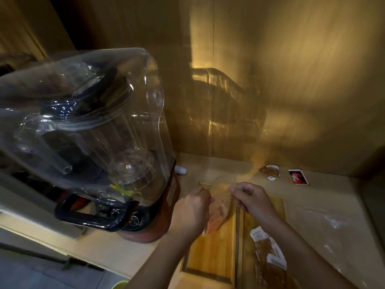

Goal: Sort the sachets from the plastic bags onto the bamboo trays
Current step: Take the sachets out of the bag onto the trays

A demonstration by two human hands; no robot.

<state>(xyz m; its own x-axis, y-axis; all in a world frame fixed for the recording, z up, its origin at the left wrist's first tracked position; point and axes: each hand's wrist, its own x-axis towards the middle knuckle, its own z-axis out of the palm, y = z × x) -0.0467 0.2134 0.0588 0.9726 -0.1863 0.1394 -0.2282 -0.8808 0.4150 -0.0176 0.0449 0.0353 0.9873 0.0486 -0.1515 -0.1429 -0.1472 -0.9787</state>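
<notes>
Nearest us, the right-hand bamboo tray point(248, 236) already carried a small heap of brown sachets point(267, 253), while the left-hand bamboo tray point(210, 259) beside it looked bare, so the sort seemed barely under way. Just beyond that heap, the left hand point(192, 213) and right hand point(253, 200) each pinched an edge of a clear plastic bag point(220, 205) with orange sachets blurred inside. Farther past the heap, a torn brown sachet point(270, 172) and a red packet point(298, 177) lay loose on the counter point(333, 197).
</notes>
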